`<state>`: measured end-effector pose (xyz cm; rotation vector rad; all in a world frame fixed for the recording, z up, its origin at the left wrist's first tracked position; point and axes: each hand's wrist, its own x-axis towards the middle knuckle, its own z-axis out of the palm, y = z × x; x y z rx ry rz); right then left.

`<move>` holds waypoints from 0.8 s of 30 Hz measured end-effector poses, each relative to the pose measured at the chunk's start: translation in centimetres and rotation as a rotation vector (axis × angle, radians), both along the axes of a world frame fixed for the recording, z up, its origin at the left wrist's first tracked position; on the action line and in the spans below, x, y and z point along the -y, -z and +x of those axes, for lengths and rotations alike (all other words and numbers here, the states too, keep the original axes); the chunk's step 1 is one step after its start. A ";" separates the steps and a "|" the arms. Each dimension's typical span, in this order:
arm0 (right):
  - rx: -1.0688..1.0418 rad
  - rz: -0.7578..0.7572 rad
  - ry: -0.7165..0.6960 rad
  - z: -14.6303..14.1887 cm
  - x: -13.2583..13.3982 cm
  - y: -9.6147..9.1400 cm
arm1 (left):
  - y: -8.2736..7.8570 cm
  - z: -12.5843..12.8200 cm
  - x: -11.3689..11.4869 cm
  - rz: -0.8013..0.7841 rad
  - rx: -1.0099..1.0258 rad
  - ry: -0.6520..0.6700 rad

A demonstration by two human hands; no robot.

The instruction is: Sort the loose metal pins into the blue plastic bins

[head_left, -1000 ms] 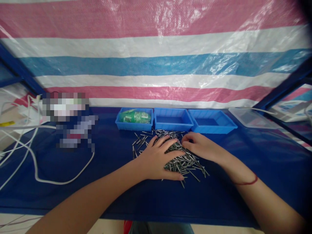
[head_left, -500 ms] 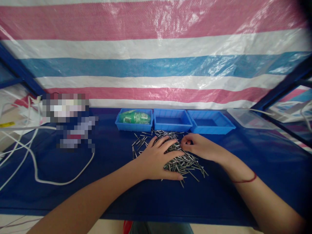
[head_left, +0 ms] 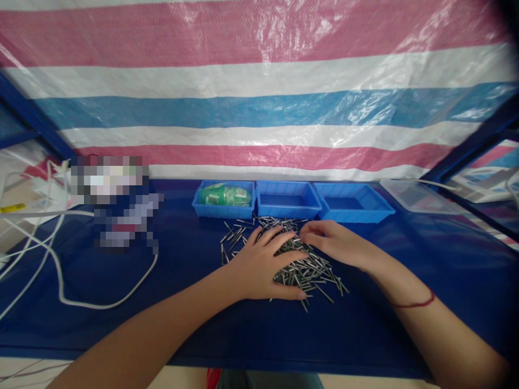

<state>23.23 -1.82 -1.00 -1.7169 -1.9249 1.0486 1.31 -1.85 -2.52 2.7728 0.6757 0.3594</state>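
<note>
Pins (head_left: 316, 273) heaped under my open, flat left hand (head_left: 263, 265); my right hand (head_left: 336, 244) pinches shut at the pile, picking. Singling one out needs fingertip precision.

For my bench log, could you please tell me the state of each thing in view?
left hand: open, flat on pin pile.
right hand: fingers curled at pile's far edge; grip unclear.
pin pile: loose, scattered.
left tray: holds green packet.
middle tray: bare inside.
right tray: bare inside.

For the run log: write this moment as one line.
left hand: flat on pin pile | right hand: touching pile's far edge, grip unclear | blue bins: behind pile
</note>
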 end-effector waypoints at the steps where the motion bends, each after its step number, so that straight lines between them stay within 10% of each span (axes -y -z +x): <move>1: -0.014 -0.007 -0.002 0.0 0.0 0.0 | 0.0 0.0 0.0 0.000 -0.002 0.001; 24: -0.022 0.104 0.105 -0.5 -0.7 1.9 | 0.0 0.1 0.0 -0.002 -0.014 0.000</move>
